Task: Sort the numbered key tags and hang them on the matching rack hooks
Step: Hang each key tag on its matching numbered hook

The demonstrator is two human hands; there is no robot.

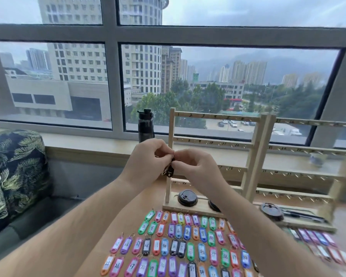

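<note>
Window (pixel 114 76) backdrop: apparently black key tag (pixel 169 171) between left hand (pixel 146 158) and right hand (pixel 198 166)

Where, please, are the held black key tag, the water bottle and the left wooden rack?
black key tag (pixel 168 171): head view, its lower body.
water bottle (pixel 145 126): head view, middle of its body.
left wooden rack (pixel 253 156): head view, its right upright post.
</note>
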